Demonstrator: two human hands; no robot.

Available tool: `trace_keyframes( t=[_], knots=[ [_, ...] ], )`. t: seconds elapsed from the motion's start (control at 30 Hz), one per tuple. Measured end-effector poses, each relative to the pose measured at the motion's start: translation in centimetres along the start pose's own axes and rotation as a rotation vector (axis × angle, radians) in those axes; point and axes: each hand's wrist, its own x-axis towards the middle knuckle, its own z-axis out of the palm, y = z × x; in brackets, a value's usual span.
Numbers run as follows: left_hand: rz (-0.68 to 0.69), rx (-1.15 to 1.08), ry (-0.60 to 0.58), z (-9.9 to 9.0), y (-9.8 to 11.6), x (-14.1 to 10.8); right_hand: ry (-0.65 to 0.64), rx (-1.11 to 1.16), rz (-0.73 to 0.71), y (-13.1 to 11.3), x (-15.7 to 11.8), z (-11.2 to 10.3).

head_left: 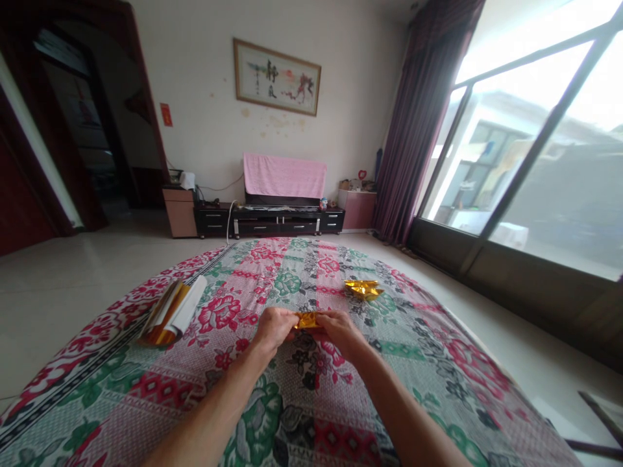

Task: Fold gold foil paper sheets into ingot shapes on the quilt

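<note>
Between my two hands, over the middle of the patterned cloth (pixel 287 283), is a small piece of gold foil (pixel 306 320). My left hand (pixel 276 326) pinches its left end, and my right hand (pixel 339 329) grips the right end. Fingers of both hands are closed on the foil, with the fingertips partly hidden. Beyond my right hand lie folded gold foil pieces (pixel 365 289), close together on the cloth. A loose roll of gold and white sheets (pixel 171 312) rests on the cloth to the left, apart from my left hand.
Past the cloth's far edge, a low black cabinet (pixel 277 222) stands against the wall, with a pink cloth (pixel 285 175) draped over something on it. Large windows and a purple curtain (pixel 406 130) are on the right. A doorway is at the left.
</note>
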Motion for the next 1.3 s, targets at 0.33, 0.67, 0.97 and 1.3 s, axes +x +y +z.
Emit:
trace_keyframes(
  t=[0.33,0.67,0.97,1.3],
  knots=[
    [0.015,0.003,0.039,0.1,0.0,0.2,0.001,0.06,-0.049,0.2,0.4,0.0],
    [0.02,0.005,0.06,0.2,0.4,-0.2,0.03,0.041,-0.095,0.2,0.3,0.2],
    [-0.014,-0.03,-0.025,-0.4,0.5,0.0,-0.028,0.003,-0.04,-0.3,-0.1,-0.3],
    [-0.049,-0.07,-0.065,-0.6,0.5,0.0,-0.067,0.075,-0.023,-0.3,0.2,-2.3]
  ],
)
